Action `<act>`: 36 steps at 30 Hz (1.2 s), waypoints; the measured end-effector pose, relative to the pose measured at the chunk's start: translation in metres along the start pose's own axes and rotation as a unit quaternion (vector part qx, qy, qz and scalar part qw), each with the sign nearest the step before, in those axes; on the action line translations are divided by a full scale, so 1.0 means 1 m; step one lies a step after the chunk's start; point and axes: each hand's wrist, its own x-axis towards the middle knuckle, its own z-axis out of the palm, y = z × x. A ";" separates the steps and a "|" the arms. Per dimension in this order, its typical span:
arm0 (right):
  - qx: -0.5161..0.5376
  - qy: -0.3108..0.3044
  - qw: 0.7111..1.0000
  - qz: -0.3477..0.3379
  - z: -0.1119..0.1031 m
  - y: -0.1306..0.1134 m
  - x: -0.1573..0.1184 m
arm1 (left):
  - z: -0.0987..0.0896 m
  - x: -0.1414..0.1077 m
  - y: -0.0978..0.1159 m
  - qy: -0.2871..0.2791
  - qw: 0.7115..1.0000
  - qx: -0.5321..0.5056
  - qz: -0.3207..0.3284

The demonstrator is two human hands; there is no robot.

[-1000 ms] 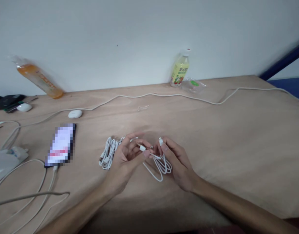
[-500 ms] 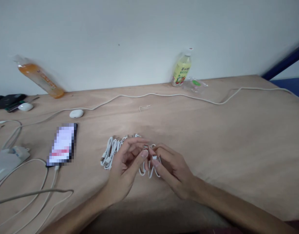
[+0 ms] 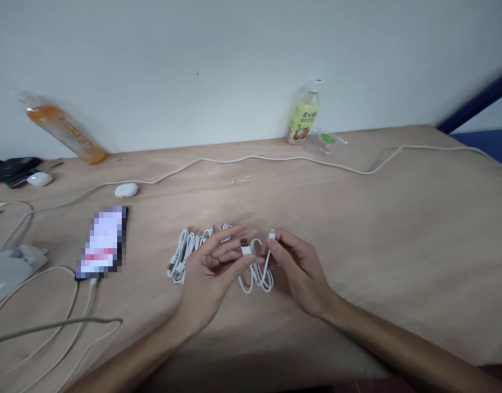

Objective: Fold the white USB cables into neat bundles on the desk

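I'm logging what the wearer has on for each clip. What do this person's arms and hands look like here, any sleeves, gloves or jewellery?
Both forearms are bare as far as the frame shows, with no sleeve edge in view. The left hand and right hand wear no gloves. No ring, watch or wristband is visible, and no markings show.

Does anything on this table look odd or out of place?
Yes: the orange bottle at the far left leans tilted against the wall, while the yellow bottle stands upright. A crumpled clear wrapper lies beside the yellow bottle. Nothing looks spilled; the hands hold a short white cable.
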 end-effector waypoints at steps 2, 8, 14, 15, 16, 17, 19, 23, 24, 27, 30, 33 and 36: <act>0.033 -0.004 0.999 0.020 0.002 0.000 0.001 | 0.000 0.000 -0.001 -0.005 1.000 -0.004 -0.011; 0.046 -0.030 0.998 0.034 0.005 -0.001 0.000 | -0.001 0.001 -0.002 -0.007 1.000 0.012 -0.016; 0.025 -0.034 0.999 0.033 0.004 0.002 -0.003 | -0.005 0.001 0.003 0.010 0.985 0.155 0.075; 0.017 -0.031 0.999 0.028 0.004 0.002 -0.003 | -0.006 0.000 0.003 0.013 0.974 0.199 0.103; 0.009 -0.027 0.999 0.023 0.003 0.001 -0.003 | -0.007 -0.001 0.003 0.011 0.959 0.250 0.135; 0.003 -0.024 1.000 0.016 0.003 0.000 -0.003 | -0.009 -0.003 0.003 0.004 0.936 0.308 0.170; -0.005 -0.022 1.000 0.003 0.003 -0.001 -0.002 | -0.014 -0.004 0.001 -0.017 0.865 0.429 0.259; -0.013 -0.025 1.000 -0.011 0.003 -0.001 -0.002 | -0.024 0.000 -0.004 0.001 0.701 0.599 0.386; -0.016 -0.027 0.999 -0.012 0.003 -0.001 -0.002 | -0.025 0.001 -0.005 0.001 0.684 0.616 0.391; -0.025 -0.036 0.999 -0.015 0.002 0.000 -0.004 | -0.028 0.005 -0.005 0.003 0.684 0.622 0.381; -0.036 -0.045 0.998 -0.016 0.002 0.001 -0.004 | -0.027 0.008 -0.004 0.006 0.685 0.629 0.368; -0.044 -0.045 0.998 -0.020 0.001 0.001 -0.005 | -0.027 0.010 -0.002 0.011 0.682 0.625 0.381; -0.040 -0.046 0.998 -0.019 0.001 0.001 -0.006 | -0.027 0.009 0.001 0.009 0.690 0.595 0.412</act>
